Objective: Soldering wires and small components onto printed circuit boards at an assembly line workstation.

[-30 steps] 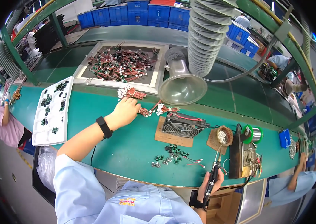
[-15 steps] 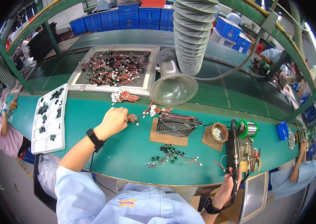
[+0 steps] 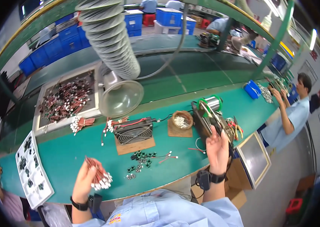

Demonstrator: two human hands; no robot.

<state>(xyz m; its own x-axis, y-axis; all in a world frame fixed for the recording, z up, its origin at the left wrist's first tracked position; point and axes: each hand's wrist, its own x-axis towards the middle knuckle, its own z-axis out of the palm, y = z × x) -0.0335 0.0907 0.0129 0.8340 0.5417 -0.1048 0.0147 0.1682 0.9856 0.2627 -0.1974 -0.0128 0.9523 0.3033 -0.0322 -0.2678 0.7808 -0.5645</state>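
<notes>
My left hand (image 3: 85, 179) is closed round a bundle of thin red wires (image 3: 98, 172) with white connectors, above the near edge of the green bench. The connector ends fan out toward my body. My right hand (image 3: 218, 153) is raised at the right, palm showing and fingers apart, beside a long black device (image 3: 201, 123). Metal tools (image 3: 210, 113) lie beyond its fingertips, and I cannot make out whether any is touched. Between my hands, small green circuit boards (image 3: 141, 156) lie in a loose group, with a few red-and-white wires (image 3: 167, 157) beside them.
A black fan (image 3: 133, 132) sits on a brown board beneath a clear extraction hood (image 3: 122, 98). Right of it are a round bowl of white pieces (image 3: 182, 120) and a solder wire spool (image 3: 211, 102). A white tray (image 3: 35, 170) stands left; a co-worker (image 3: 290, 113) sits right.
My left hand has come back toward me from the far wire bundles, now with a bundle in view. My right hand has risen, off the black device's near end. The view has swung right.
</notes>
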